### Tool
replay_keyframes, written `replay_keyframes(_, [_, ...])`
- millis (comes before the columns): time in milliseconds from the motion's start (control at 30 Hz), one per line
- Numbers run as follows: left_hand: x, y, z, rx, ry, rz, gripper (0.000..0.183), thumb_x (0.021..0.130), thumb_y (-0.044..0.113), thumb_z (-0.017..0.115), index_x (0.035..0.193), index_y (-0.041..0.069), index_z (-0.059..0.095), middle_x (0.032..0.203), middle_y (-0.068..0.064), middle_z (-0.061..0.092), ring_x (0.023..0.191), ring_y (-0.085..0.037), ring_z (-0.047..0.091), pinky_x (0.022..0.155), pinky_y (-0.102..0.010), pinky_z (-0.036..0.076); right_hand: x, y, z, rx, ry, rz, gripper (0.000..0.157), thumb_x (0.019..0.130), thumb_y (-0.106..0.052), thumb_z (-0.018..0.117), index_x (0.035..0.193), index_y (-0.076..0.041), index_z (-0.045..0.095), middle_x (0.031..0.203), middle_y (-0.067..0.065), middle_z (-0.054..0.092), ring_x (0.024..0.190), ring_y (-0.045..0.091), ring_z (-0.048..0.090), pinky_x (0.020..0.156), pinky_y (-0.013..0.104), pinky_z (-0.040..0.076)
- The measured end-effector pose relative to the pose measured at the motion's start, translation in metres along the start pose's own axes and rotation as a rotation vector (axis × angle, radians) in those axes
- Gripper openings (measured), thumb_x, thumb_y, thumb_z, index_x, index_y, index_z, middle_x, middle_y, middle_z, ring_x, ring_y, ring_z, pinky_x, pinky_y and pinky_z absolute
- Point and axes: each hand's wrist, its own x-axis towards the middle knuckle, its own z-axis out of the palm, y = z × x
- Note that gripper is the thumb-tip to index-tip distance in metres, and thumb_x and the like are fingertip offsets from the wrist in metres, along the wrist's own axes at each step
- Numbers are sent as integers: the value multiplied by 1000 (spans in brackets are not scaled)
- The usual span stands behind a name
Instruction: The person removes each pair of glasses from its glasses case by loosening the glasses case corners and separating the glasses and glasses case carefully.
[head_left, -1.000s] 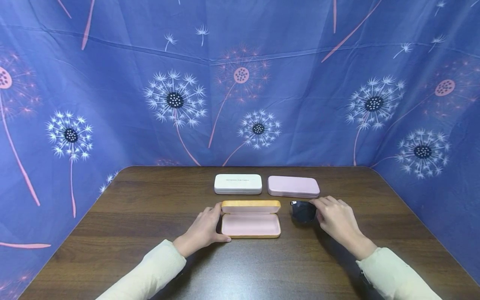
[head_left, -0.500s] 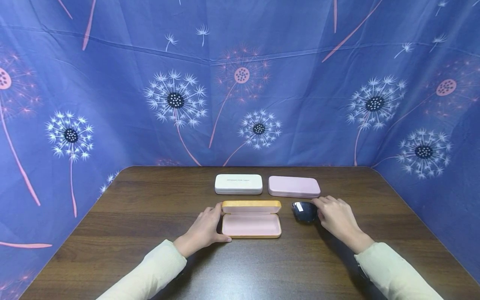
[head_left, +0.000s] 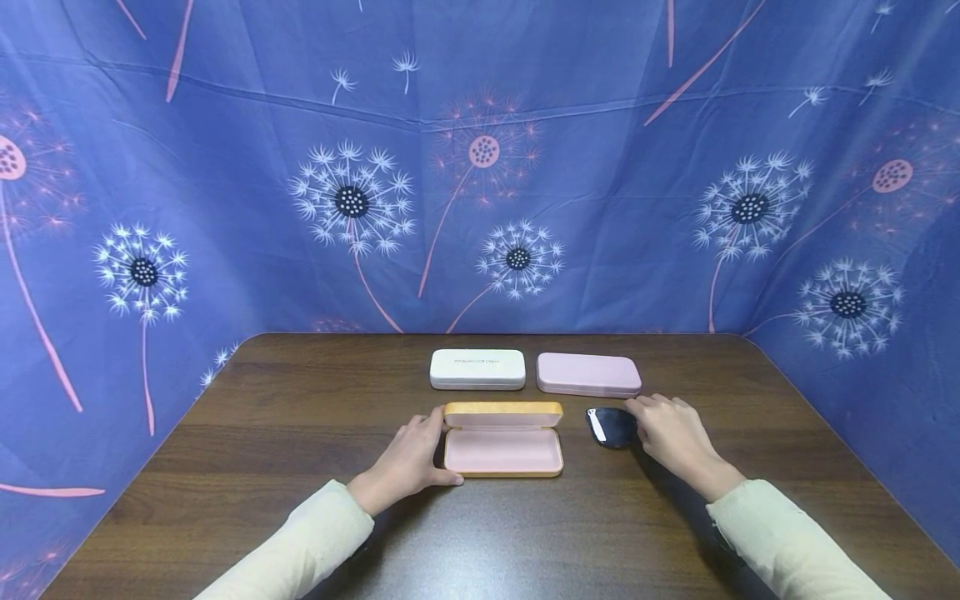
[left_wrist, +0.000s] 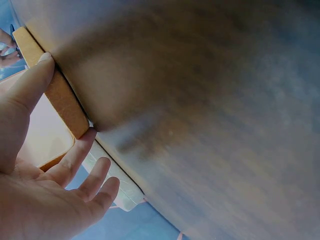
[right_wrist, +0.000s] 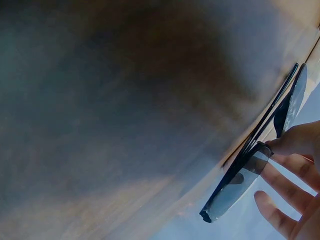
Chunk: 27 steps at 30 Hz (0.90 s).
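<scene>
A yellow-orange glasses case (head_left: 503, 454) with a pink lining lies on the table, its lid raised at the back. My left hand (head_left: 405, 462) grips its left end, thumb at the front corner and fingers at the rear. That case's outer wall (left_wrist: 65, 100) shows between thumb and index finger in the left wrist view. To the case's right, my right hand (head_left: 671, 437) pinches dark sunglasses (head_left: 613, 427) low over the table. In the right wrist view the sunglasses (right_wrist: 235, 185) have folded temples, with the thumb near the bridge. My right hand hides part of them in the head view.
Behind the open case lie a closed white glasses case (head_left: 477, 370) and a closed pink glasses case (head_left: 588, 375), side by side. The brown wooden table (head_left: 480, 533) ends at a blue dandelion-print cloth (head_left: 615, 167) at the back and sides.
The sunglasses have shifted slightly right and tilted, so light now glares off the lens. My right hand has moved only a little with them. The left hand and open case stay put.
</scene>
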Motion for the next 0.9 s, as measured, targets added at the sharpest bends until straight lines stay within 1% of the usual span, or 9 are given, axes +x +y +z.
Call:
replay_keyframes(100, [0, 0, 0, 1, 1, 1, 91, 57, 41, 83, 124, -1, 40, 105, -6, 62, 102, -30, 54, 86, -48, 44, 0, 0, 1, -1, -3, -1, 32, 53, 6, 66, 80, -10, 61, 63, -1, 58, 59, 20, 54, 51, 34, 40])
replay_keyframes(267, [0, 0, 0, 0, 2, 5, 90, 57, 41, 83, 124, -1, 39, 104, -6, 61, 102, -30, 54, 86, -48, 44, 1, 0, 0, -1, -33, 2, 32, 52, 8, 66, 78, -10, 59, 61, -2, 56, 59, 20, 56, 54, 36, 42])
replay_keyframes(400, [-1, 0, 0, -6, -1, 4, 90, 56, 40, 83, 124, 0, 40, 105, -7, 61, 102, -30, 54, 86, -48, 44, 2, 0, 1, -7, -49, 2, 31, 54, 7, 68, 77, -11, 57, 64, -1, 59, 62, 21, 58, 56, 36, 42])
replay_keyframes(567, [-1, 1, 0, -10, -8, 3, 89, 57, 39, 83, 124, 0, 40, 106, -7, 61, 103, -30, 54, 87, -48, 44, 1, 0, 2, -8, -23, -19, 31, 53, 6, 70, 77, -11, 57, 66, 1, 60, 63, 22, 59, 54, 35, 41])
replay_keyframes(667, [-1, 1, 0, -10, -8, 5, 88, 57, 39, 83, 123, 0, 40, 106, -7, 61, 102, -30, 54, 86, -48, 44, 1, 0, 1, -4, -22, -20, 32, 53, 5, 70, 79, -10, 58, 68, 1, 62, 64, 22, 59, 54, 35, 41])
replay_keyframes(900, [-1, 1, 0, -7, -4, 9, 87, 57, 40, 83, 121, 1, 41, 106, -7, 62, 100, -29, 54, 84, -48, 45, 1, -1, -2, 3, -67, 0, 33, 55, 4, 69, 84, -9, 59, 73, 3, 62, 68, 22, 59, 57, 37, 44])
